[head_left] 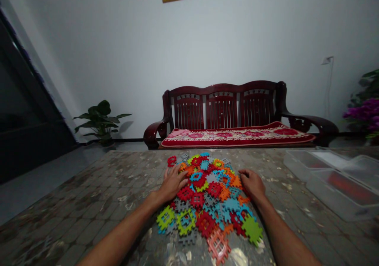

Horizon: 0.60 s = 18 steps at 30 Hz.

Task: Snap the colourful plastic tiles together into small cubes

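Two bare hands are present, set apart on opposite sides of one pile of interlocking plastic pieces (197, 199). The left hand (173, 184) lies palm down with fingers spread, its fingertips at the pile's left edge. The right hand (252, 184) is curled at the right edge; whether it grips a piece cannot be determined.

The pile occupies the middle of one grey patterned table (89, 203). Pieces are red, blue, grey, orange and green; overlap prevents an exact count. At the near edge, two green frame pieces lie on the left, one salmon window piece (218, 246) at centre and one solid green piece (252, 229) on the right.

At least two translucent containers (322, 203) stand to the right, well apart from the pile; their walls blur the reddish contents. Beyond the table: one wooden bench (219, 88), partly hidden by one red floral cover (225, 141), and one leafy plant (102, 119) at left.
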### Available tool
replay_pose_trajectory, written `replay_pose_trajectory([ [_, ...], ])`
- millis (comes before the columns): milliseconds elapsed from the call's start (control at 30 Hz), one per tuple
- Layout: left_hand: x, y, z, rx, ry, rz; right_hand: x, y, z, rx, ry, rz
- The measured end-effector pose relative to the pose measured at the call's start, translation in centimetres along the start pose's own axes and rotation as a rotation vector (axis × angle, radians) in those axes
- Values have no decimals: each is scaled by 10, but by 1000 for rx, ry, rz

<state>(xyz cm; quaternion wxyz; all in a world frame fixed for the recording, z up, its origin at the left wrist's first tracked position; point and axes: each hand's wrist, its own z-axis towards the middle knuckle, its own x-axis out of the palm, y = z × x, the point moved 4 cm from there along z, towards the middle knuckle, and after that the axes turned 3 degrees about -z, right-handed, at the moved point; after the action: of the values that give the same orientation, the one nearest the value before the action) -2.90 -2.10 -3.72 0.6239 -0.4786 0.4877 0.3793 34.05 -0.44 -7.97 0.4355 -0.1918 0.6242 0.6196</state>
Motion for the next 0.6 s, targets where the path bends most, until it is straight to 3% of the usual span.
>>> replay_pose_trajectory([
  [200,-4,-8,-29,-8,-44,-204,-1,7,-3,-117,-17,-27],
  [433,8,-43,-88,196,62,-159,-1,26,-11,-274,81,-139],
  [600,13,-67,-90,162,24,-175,9,32,-10,-332,128,-67],
])
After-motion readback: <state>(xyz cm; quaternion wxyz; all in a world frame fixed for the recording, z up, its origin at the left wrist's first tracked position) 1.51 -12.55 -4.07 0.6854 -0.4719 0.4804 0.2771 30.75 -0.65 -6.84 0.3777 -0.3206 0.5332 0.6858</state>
